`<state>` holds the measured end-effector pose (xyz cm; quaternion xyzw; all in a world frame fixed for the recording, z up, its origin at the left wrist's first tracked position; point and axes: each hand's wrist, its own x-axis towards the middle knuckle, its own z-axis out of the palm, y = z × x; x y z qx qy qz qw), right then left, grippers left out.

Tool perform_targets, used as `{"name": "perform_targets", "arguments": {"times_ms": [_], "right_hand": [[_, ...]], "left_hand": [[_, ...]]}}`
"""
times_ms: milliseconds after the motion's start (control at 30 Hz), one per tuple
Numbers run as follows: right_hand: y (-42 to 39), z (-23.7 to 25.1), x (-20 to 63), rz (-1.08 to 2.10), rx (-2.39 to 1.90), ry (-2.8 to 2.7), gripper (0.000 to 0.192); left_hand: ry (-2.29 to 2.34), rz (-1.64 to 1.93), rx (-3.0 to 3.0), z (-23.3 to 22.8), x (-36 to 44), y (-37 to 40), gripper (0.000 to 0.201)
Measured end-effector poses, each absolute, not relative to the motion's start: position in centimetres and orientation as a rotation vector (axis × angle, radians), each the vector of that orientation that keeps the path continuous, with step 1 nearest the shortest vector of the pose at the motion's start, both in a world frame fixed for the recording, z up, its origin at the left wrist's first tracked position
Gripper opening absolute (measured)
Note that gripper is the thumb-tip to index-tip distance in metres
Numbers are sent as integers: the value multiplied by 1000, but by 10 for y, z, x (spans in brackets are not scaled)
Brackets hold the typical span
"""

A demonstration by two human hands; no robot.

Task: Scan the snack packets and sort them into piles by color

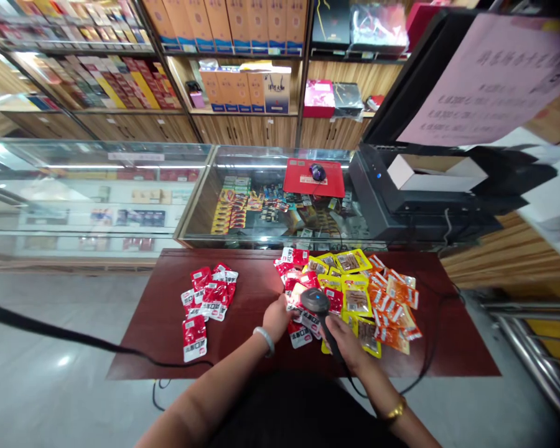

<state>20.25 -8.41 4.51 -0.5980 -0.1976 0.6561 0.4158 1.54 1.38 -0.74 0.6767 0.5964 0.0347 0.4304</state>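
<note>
Closest to me, both forearms reach out over the dark red table (168,323), and I read the scene from left to right. A small heap of red packets (208,298) lies well apart on the left, which I judge to be the ones already scanned. My left hand (276,318) is pinched on a red packet (295,305) at the near edge of the big pile, holding it just under the nose of the scanner (318,306). My right hand (348,342) is clenched around the scanner's handle, its cable trailing off the table edge. Further right, yellow packets (352,280) and orange packets (396,311) lie spread out (none of these set aside, as far as I can see). By my reckoning, well under half is done.
</note>
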Motion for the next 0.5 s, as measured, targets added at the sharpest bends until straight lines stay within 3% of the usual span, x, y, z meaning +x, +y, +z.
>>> {"name": "perform_targets", "arguments": {"times_ms": [233,367,500], "right_hand": [[-73,44,174,1820,-1449,-716,48],[-65,43,152,1901,-1440,-998,53],[-56,40,132,1896,-1425,-1202,54]], "left_hand": [[1489,537,1302,-16,-31,-1,24],[1649,935,950,-20,-83,-22,36],[1943,1102,668,-30,-129,-52,49]]}}
